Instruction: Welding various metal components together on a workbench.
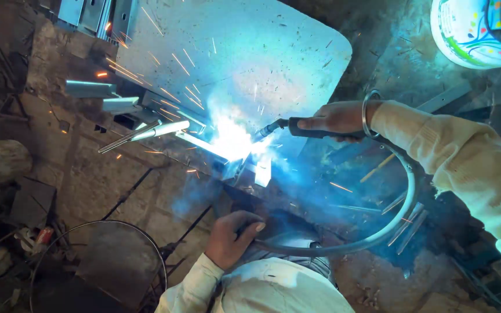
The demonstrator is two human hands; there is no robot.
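Near the middle of the view, the right hand (336, 120) is wrapped tight around the dark handle of a welding torch (297, 126). The torch sticks out from the hand toward 9 o'clock, and its tip points at a very bright white glow (230, 139) just past it. The glow sits on a metal frame piece (244, 168) at the edge of a big flat metal sheet (233, 52). Orange sparks (175, 61) fly off toward 10 o'clock, over the sheet.

A shiny bangle (367, 113) rings the right wrist. A grey hose (401, 203) runs from the back of the torch, drops toward 6 o'clock from the hand, and curls around to the left hand (230, 237).

The left hand is low down, at about 7 o'clock from the right hand. Its fingers are curled in, and it seems to be holding the end of the hose, though the blue smoke makes this hard to see.

A thin metal rod (140, 134) lies at 9 o'clock from the glow. A white bucket (474, 32) with coloured marks stands at 1 o'clock from the right hand, well apart from it.
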